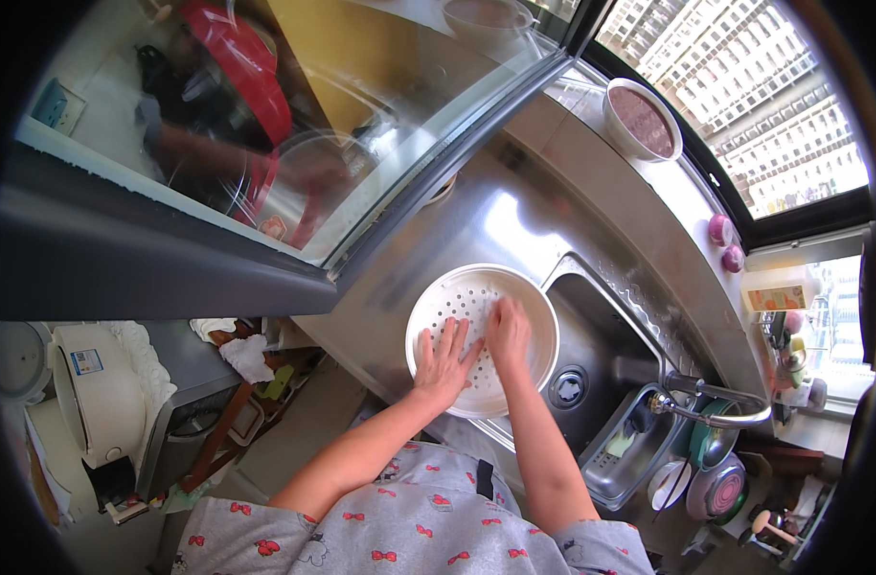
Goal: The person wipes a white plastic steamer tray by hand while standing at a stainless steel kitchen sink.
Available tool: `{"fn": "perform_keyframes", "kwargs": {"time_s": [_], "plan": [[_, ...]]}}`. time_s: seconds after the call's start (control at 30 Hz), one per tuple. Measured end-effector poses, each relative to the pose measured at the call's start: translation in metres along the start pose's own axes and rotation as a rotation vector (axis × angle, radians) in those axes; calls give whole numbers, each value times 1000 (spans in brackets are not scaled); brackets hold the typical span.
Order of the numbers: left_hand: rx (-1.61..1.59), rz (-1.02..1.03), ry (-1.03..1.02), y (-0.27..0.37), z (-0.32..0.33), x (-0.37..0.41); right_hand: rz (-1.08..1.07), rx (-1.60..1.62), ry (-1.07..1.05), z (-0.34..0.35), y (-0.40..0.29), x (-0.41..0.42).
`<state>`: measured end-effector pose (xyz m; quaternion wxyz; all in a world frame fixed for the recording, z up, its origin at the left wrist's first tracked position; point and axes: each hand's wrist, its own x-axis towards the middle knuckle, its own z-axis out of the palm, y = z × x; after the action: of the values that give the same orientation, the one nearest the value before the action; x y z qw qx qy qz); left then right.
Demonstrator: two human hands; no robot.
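Note:
A round white perforated steamer basket (482,269) rests on the steel counter and reaches over the left edge of the sink. Inside it, my left hand (443,361) lies palm down with its fingers spread over the holes. Beside it my right hand (508,329) is curled, its fingertips down near the basket's floor. The back of that hand hides whether anything is pinched in the fingers.
An open window pane (423,194) juts over the counter. Right of the basket are the steel sink (603,323) and faucet (725,411). On the sill stand a bowl of brownish contents (642,121) and two purple onions (721,230). A white rice cooker (96,388) is at left.

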<state>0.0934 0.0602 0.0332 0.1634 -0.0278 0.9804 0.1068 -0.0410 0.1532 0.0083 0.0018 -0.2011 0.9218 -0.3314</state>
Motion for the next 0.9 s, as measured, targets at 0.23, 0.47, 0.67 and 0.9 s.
{"fn": "perform_keyframes", "kwargs": {"time_s": [0.23,0.47,0.67,0.9], "plan": [[3,-15,-56,-1,-6,-1,-31,37,-34,1,-2,-35],[-20,-1,-29,-2,-6,1,54,-73,-31,16,5,-12],[-17,2,-22,0,-8,-2,-20,-82,-2,5,-2,14],[-11,-1,-15,-1,-7,-2,-140,-154,-6,3,-1,14]]}}
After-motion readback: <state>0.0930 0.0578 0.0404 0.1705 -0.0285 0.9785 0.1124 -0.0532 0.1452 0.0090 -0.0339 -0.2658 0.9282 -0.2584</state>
